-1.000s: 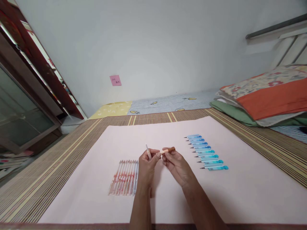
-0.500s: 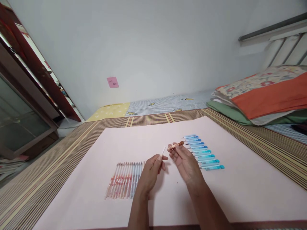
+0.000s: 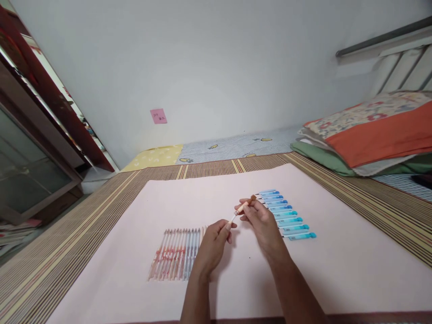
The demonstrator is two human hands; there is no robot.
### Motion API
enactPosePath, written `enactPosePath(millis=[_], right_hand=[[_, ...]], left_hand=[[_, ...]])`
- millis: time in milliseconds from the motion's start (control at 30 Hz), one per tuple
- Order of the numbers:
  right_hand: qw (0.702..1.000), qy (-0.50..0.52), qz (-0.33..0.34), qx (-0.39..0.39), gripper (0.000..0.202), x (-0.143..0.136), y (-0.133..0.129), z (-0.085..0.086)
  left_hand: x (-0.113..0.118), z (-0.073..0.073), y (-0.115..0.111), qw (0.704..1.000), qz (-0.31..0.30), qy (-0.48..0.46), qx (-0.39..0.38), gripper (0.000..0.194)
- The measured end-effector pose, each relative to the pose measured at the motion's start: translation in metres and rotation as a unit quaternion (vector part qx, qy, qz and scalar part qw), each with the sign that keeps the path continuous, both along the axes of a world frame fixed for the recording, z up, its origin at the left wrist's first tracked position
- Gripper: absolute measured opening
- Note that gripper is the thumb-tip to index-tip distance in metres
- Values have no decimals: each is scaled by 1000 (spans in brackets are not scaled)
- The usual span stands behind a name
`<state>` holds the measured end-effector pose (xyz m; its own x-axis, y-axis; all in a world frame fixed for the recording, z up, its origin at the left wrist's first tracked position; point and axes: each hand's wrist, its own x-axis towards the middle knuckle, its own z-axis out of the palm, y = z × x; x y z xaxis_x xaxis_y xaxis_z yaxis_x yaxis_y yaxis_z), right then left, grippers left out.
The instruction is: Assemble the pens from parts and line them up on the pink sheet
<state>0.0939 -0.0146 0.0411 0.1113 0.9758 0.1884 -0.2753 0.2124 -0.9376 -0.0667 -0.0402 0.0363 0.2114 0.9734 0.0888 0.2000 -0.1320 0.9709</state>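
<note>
Above the middle of the pale pink sheet, my left hand pinches a slim pale pen part with a thin white end. My right hand grips a short peach pen barrel with a brown end, pointing up and right. The white end meets the lower opening of the barrel; how deep it sits I cannot tell. Left of my hands lies a row of slender clear pens with reddish and bluish parts, some hidden behind my left hand. A column of blue and turquoise pens lies beyond my right hand.
The pink sheet covers much of a striped mat. Folded bedding with an orange border is stacked at the right. Behind rises a white wall with a pink note. A glass-fronted cabinet stands left.
My hands have come together: the thin white end, apart from the peach barrel before, now meets its lower opening. The rows of pens have not moved.
</note>
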Motion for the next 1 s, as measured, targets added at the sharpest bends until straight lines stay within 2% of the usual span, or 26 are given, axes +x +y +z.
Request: enactPosePath(millis=[267,433,533,600,767,1000], right_hand=[[994,-75,76,14,37,2,-2,2],[990,-40,137,18,34,8,-7,6],[986,-11,166,6,35,11,-9,8],[986,-23,163,9,33,11,-10,10],[990,-72,118,5,28,10,-7,12],[992,-67,102,-9,31,5,-3,10]], left_hand=[[-1,6,-4,1000,20,-18,8,34],[-5,10,-9,984,-95,-116,-97,44],[-5,10,-11,969,-122,-167,-134,47],[-3,8,-10,969,-114,-171,-136,47],[7,3,-4,991,-24,-116,-65,43],[12,6,-4,993,-18,-113,-40,34]])
